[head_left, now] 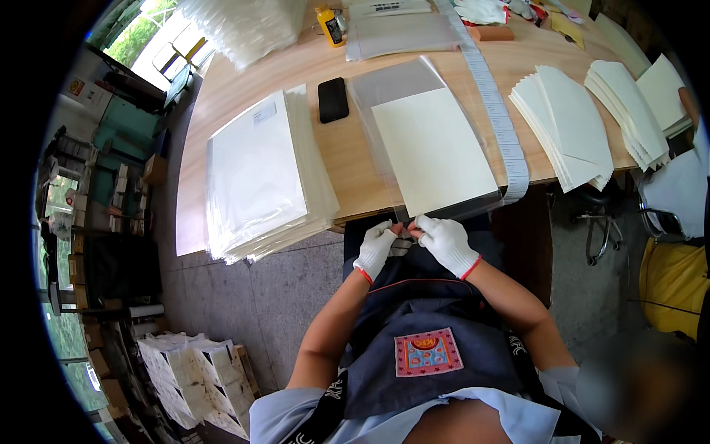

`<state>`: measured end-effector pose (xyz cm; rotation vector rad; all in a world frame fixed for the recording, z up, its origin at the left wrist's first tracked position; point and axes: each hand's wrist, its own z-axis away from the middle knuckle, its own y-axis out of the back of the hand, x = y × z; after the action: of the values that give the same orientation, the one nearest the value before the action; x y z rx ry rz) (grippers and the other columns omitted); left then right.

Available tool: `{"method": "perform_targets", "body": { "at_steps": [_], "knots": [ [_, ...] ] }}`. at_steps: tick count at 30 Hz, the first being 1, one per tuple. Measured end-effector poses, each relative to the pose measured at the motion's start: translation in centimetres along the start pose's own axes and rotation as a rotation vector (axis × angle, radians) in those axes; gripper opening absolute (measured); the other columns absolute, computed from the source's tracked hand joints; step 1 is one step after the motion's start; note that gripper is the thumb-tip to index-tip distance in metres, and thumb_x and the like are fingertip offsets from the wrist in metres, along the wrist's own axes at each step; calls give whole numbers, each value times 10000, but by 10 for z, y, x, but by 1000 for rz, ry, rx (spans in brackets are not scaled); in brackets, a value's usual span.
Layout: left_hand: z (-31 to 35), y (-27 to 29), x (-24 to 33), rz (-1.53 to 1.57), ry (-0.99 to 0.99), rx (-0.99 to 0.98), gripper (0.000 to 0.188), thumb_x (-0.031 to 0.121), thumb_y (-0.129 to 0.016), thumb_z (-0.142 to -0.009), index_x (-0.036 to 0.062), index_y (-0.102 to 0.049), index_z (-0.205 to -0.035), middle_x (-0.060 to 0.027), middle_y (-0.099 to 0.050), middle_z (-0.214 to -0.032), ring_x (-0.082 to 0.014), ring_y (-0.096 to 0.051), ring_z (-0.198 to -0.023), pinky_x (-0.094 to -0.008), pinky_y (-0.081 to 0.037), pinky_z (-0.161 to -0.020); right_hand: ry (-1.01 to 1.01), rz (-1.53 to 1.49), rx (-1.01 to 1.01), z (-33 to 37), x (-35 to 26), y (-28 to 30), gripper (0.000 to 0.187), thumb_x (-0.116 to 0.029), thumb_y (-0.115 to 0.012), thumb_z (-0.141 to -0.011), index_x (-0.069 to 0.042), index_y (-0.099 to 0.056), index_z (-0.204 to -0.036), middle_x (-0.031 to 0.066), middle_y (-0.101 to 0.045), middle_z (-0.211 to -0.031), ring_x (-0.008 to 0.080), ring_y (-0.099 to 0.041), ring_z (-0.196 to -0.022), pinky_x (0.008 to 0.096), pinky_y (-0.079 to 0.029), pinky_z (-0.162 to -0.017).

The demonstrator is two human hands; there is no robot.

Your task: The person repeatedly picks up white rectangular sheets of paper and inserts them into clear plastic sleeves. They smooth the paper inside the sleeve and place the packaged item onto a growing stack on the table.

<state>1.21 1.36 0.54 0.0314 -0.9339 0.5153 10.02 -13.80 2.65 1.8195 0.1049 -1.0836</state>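
I see a clear plastic sleeve (pixel 414 133) holding a cream sheet (pixel 433 152), lying on the wooden table (pixel 244 81) with its near end overhanging the table edge. My left hand (pixel 376 248) and right hand (pixel 446 243), both in white gloves, pinch that near end together, fingers closed narrow; what sits between the fingertips is too small to make out. Bare wood shows either side of the sleeve. A black phone (pixel 333 99) lies just left, a stack of bagged sheets (pixel 259 174) beyond it. A strip of labels (pixel 495 111) runs along the right. Fanned paper piles (pixel 566 126) sit near the far right rim.
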Motion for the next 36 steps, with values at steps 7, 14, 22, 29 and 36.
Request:
{"method": "perform_targets", "body": {
  "at_steps": [7, 14, 22, 29, 36],
  "knots": [
    [-2, 5, -7, 80, -61, -28, 200, 145, -480, -889, -19, -541, -987, -124, -637, -824, -184, -631, -654, -280, -533, -578, 140, 484, -121, -14, -15, -2, 137, -244, -544, -815, -117, -491, -822, 85, -597, -617, 278, -618, -601, 405, -464, -503],
    [8, 5, -5, 142, -137, 60, 221, 221, -551, -884, 1, -567, -904, -131, -653, -889, -156, -626, -670, -257, -516, -591, -462, -1131, 455, 27, 61, 78, 73, -85, -502, -873, -26, -540, -855, 68, -581, -713, 141, -566, -552, 258, -478, -496],
    [16, 26, -16, -446, -480, 194, 123, 146, -592, -845, 26, -572, -860, -105, -642, -900, -147, -617, -708, -256, -497, -610, -799, 730, -813, 243, 222, 111, 295, -279, -590, -750, -60, -649, -938, 134, -638, -969, 290, -599, -952, 389, -464, -848],
    [-6, 8, -16, -1240, -1386, 384, 313, 78, -739, -617, 99, -558, -871, -84, -619, -995, -242, -600, -661, -329, -476, -508, 155, 572, 316, 64, 64, 113, 490, -152, -747, -553, -178, -575, -1011, 30, -530, -1073, 225, -519, -987, 366, -430, -835],
    [-12, 15, -14, -980, -1201, 375, 215, 48, -709, -670, 67, -506, -736, -74, -591, -782, -220, -574, -663, -326, -445, -550, 165, 337, 343, 20, 95, 80, 228, -196, -723, -624, -91, -521, -619, 32, -552, -706, 244, -564, -713, 376, -438, -605]
  ]
}}
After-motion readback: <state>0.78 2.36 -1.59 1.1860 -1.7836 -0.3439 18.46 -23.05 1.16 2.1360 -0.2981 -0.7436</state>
